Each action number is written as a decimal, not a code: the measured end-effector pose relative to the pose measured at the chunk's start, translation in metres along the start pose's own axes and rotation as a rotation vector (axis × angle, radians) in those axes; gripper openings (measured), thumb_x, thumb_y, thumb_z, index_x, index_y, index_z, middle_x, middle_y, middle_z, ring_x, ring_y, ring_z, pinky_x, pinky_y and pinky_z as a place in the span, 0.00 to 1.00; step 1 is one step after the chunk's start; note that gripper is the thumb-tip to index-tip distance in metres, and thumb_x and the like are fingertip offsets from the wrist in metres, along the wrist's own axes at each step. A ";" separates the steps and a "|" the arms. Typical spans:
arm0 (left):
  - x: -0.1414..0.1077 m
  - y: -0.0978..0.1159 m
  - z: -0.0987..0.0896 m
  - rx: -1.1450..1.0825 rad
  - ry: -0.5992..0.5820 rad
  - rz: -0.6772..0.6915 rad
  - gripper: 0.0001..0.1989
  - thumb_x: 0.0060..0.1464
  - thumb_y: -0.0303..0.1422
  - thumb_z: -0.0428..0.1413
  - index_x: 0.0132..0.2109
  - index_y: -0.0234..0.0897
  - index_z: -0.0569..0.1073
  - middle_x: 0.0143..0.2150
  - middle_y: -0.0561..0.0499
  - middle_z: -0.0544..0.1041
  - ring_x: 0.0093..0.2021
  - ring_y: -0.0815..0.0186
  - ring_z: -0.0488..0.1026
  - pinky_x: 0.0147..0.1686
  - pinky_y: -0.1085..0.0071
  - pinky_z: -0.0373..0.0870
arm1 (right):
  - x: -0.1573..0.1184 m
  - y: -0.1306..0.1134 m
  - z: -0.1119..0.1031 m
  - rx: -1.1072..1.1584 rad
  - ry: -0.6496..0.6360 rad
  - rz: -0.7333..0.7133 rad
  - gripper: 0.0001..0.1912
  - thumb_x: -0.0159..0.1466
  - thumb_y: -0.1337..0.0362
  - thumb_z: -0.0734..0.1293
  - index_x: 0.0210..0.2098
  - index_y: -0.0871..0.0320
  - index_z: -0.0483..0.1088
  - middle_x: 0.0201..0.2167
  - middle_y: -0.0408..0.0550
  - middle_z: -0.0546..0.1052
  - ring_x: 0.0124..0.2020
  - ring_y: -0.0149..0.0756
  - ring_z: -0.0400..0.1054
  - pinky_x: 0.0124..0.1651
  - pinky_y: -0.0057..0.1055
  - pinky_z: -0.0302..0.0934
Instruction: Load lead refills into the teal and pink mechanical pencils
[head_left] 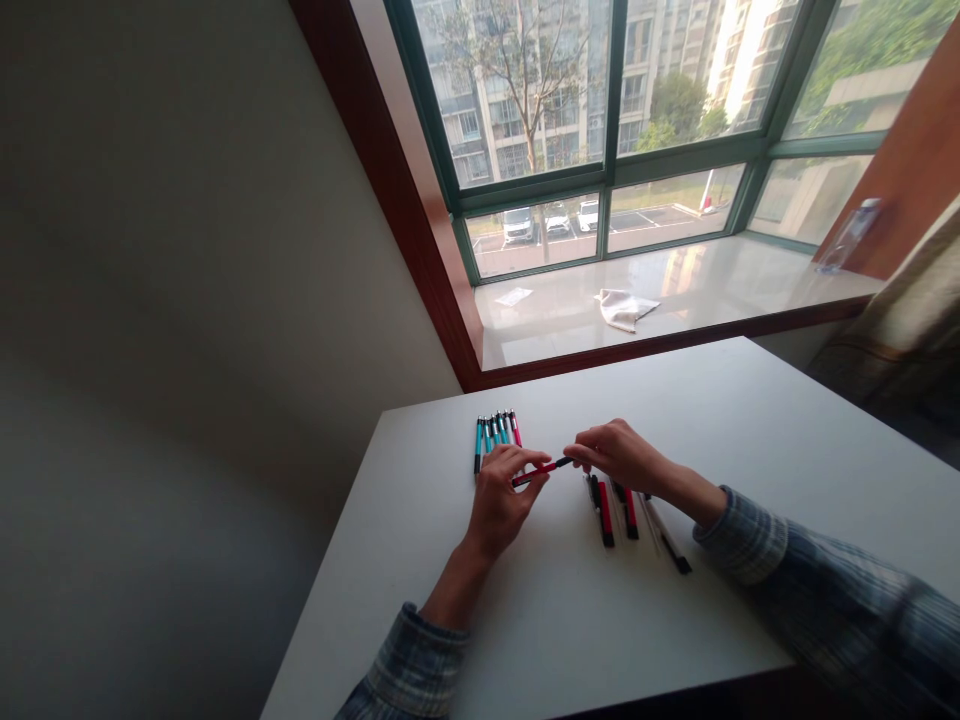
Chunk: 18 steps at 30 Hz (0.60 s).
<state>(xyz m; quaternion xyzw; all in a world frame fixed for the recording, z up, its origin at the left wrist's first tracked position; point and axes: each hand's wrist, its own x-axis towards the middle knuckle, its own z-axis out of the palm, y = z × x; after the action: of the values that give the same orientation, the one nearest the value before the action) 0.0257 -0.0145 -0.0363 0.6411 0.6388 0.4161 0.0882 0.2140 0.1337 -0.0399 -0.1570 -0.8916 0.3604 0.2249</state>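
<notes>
Between my two hands a red pen with a black end is held nearly level above the table. My left hand pinches its red barrel between thumb and fingers. At the black end, my right hand has its fingertips closed on the pen. A row of several blue and red pens lies just beyond my left hand, partly hidden by it. Below my right hand lie red and black pen parts, thin refills and a pale barrel with a black end.
All this is on a white table. A wall stands close on the left. Behind the table, a window sill bears a crumpled cloth, a flat piece of paper and a clear bottle. A curtain hangs at the right.
</notes>
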 end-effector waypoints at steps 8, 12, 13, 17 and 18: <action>0.000 -0.003 0.000 -0.039 0.044 -0.040 0.10 0.57 0.29 0.64 0.46 0.44 0.82 0.44 0.48 0.82 0.48 0.55 0.75 0.51 0.56 0.72 | 0.000 -0.007 -0.007 0.120 -0.035 0.069 0.21 0.73 0.48 0.60 0.46 0.57 0.76 0.24 0.42 0.75 0.25 0.31 0.66 0.31 0.28 0.59; 0.000 -0.005 0.001 -0.049 0.056 -0.047 0.10 0.57 0.30 0.65 0.47 0.44 0.82 0.44 0.48 0.82 0.49 0.55 0.75 0.52 0.56 0.73 | -0.001 -0.005 -0.009 0.222 -0.050 0.073 0.13 0.70 0.55 0.65 0.47 0.57 0.70 0.26 0.41 0.73 0.25 0.30 0.62 0.28 0.27 0.59; 0.000 -0.005 0.001 -0.049 0.057 -0.047 0.10 0.57 0.30 0.64 0.46 0.44 0.82 0.44 0.48 0.82 0.49 0.55 0.75 0.52 0.56 0.73 | -0.001 -0.004 -0.009 0.224 -0.041 0.067 0.11 0.69 0.57 0.65 0.46 0.57 0.70 0.27 0.41 0.74 0.26 0.30 0.63 0.29 0.27 0.60; 0.000 -0.005 0.001 -0.042 0.052 -0.055 0.09 0.57 0.30 0.64 0.46 0.44 0.82 0.44 0.48 0.82 0.48 0.55 0.75 0.52 0.56 0.73 | -0.001 -0.004 -0.009 0.228 -0.007 0.027 0.09 0.66 0.59 0.68 0.42 0.56 0.70 0.36 0.48 0.78 0.33 0.34 0.70 0.36 0.32 0.69; 0.000 -0.005 0.000 -0.041 0.050 -0.056 0.09 0.57 0.31 0.64 0.46 0.44 0.82 0.44 0.48 0.82 0.48 0.55 0.75 0.52 0.55 0.72 | -0.001 -0.004 -0.010 0.229 -0.007 0.016 0.09 0.65 0.59 0.69 0.42 0.56 0.71 0.38 0.48 0.78 0.35 0.35 0.72 0.37 0.33 0.70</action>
<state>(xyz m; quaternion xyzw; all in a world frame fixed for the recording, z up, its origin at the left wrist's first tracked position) 0.0222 -0.0136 -0.0400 0.6103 0.6500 0.4423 0.0969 0.2193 0.1357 -0.0311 -0.1361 -0.8439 0.4624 0.2354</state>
